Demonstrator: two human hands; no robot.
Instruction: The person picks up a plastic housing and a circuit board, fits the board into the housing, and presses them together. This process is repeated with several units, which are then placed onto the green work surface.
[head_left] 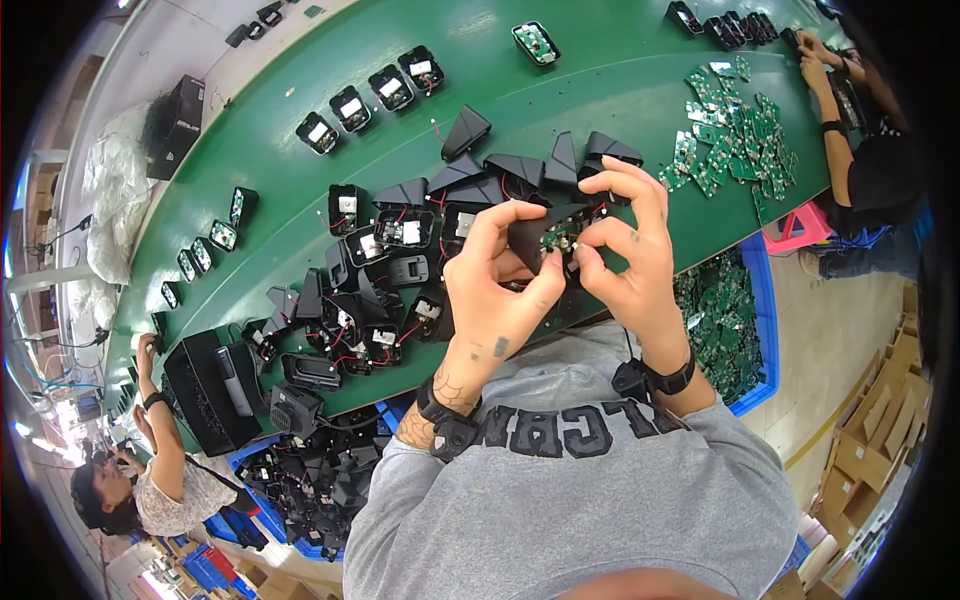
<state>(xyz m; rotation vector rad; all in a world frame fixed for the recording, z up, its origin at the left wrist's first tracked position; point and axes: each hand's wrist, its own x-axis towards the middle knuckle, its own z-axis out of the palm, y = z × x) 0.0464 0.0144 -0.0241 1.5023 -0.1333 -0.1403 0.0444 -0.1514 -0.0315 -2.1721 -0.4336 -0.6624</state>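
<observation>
My left hand (500,290) grips a black plastic housing (525,238) over the front edge of the bench, its thumb and index finger round the near side. Inside the housing sits a green circuit board (558,237) with small parts. Close against the board's right side, my right hand (640,265) has its thumb and a finger drawn together; a small pale bit shows by the thumb tip, too small to name. The right index finger arches above. Beyond my hands lie several black wedge-shaped housings (515,168) with red wires.
Open black housings (403,228) crowd the green bench (290,190) on the left. Loose circuit boards (735,140) are heaped at right. Below the edge stand blue bins of boards (722,310) and black parts (310,485). Co-workers work at far left (165,480) and far right (870,160).
</observation>
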